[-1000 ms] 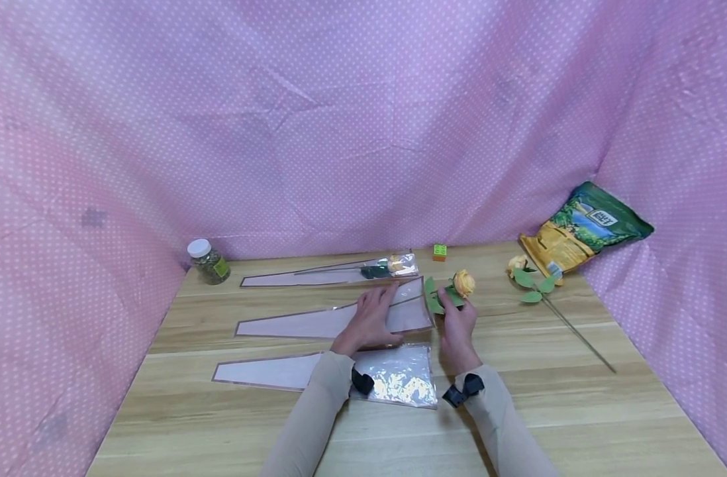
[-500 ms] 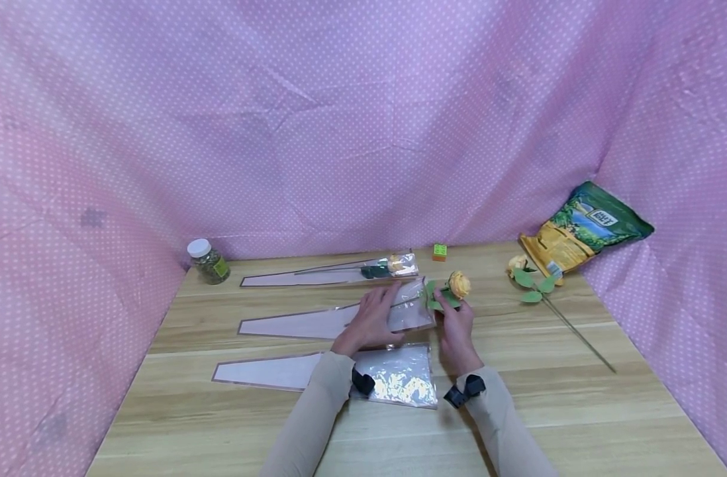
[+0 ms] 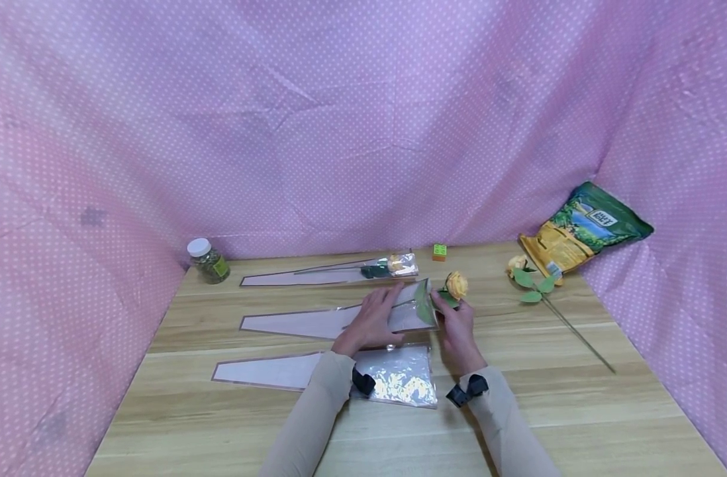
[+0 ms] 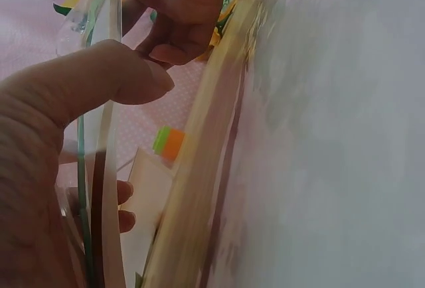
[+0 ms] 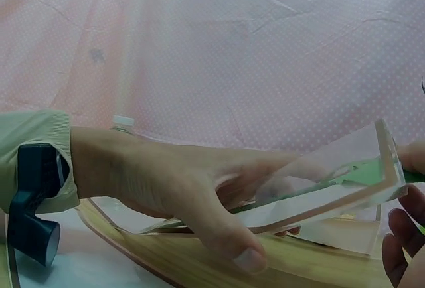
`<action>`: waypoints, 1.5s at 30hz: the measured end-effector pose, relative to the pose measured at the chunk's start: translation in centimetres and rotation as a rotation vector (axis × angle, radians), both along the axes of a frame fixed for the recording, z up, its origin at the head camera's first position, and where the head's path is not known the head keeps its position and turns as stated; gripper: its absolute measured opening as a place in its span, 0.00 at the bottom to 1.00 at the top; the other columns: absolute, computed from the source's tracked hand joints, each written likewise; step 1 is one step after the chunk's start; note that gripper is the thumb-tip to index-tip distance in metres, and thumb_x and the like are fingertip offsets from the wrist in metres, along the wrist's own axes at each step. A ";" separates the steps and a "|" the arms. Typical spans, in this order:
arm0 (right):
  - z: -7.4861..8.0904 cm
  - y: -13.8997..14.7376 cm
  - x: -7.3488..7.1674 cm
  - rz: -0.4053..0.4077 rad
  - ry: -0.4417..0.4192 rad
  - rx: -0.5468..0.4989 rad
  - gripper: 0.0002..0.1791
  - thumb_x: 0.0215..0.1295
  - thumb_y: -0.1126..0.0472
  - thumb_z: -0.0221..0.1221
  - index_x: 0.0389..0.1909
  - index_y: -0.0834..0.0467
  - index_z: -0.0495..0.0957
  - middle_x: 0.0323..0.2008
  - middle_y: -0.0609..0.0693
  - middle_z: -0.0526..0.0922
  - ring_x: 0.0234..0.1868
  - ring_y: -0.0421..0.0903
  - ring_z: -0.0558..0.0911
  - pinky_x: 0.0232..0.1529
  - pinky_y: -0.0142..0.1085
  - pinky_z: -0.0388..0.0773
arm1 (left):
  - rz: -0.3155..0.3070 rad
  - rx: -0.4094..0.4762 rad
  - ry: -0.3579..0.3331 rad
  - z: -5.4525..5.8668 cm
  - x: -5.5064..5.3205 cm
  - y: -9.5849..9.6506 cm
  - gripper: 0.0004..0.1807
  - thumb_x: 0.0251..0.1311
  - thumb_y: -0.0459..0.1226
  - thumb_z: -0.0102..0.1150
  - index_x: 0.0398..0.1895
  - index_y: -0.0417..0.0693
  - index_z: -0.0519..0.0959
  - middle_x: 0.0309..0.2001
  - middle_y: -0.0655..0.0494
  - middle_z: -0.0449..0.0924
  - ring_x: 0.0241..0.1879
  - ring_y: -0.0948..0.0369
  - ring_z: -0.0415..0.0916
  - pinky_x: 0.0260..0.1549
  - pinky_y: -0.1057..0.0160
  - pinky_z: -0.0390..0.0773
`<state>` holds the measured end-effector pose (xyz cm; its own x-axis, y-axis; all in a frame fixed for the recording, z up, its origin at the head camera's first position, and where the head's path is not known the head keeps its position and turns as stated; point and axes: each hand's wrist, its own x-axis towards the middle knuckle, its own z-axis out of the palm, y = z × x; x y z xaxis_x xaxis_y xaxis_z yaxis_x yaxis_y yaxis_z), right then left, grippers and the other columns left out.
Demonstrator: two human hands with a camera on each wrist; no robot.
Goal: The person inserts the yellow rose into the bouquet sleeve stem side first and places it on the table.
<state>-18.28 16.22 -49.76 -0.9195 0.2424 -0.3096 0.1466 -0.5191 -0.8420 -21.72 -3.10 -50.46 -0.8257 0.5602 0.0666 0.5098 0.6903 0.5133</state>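
My left hand (image 3: 372, 318) holds the middle clear flower sleeve (image 3: 298, 323), with the thumb on its near side and fingers on its far side. In the right wrist view the mouth of this sleeve (image 5: 382, 148) is lifted off the table. A yellow artificial rose (image 3: 457, 285) has its stem and a green leaf (image 3: 424, 306) inside the sleeve, while its bloom is outside. My right hand (image 3: 459, 329) pinches the rose just below the bloom, at the sleeve's mouth; the exact grip is partly hidden by leaves.
Behind lies a sleeve (image 3: 328, 274) holding another rose (image 3: 394, 264); nearer me is a flat sleeve (image 3: 268, 370). A loose rose (image 3: 516, 265) and a green-and-yellow bag (image 3: 596, 222) lie at right. A white-lidded jar (image 3: 208, 264) and a green-orange block (image 3: 439, 252) stand at the back.
My right hand has moved the rose slightly left, and a leaf that was outside the mouth is now inside the sleeve. My left hand has stayed nearly still.
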 end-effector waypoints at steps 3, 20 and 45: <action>0.1 0.0 0.2 0.016 -0.003 -0.019 0.17 0.64 0.57 0.66 0.50 0.54 0.74 0.41 0.39 0.82 0.44 0.36 0.81 0.52 0.28 0.80 | 0.009 0.007 0.003 0.0 0.0 0.0 0.62 0.44 0.48 0.73 0.81 0.56 0.45 0.71 0.47 0.63 0.71 0.50 0.60 0.75 0.47 0.55; 0.5 1.6 1.0 0.166 0.129 -0.002 0.17 0.76 0.39 0.42 0.57 0.42 0.62 0.41 0.37 0.83 0.42 0.36 0.79 0.56 0.35 0.70 | 0.035 0.023 0.001 0.1 0.2 -0.3 0.61 0.45 0.49 0.73 0.81 0.58 0.46 0.69 0.48 0.64 0.68 0.52 0.62 0.71 0.47 0.63; 3.1 5.6 1.3 0.158 0.180 0.396 0.29 0.73 0.62 0.56 0.71 0.69 0.63 0.43 0.31 0.79 0.43 0.30 0.78 0.42 0.24 0.79 | 0.039 -0.010 0.026 0.2 0.4 -0.3 0.62 0.45 0.49 0.74 0.81 0.57 0.45 0.68 0.48 0.65 0.68 0.53 0.62 0.72 0.48 0.62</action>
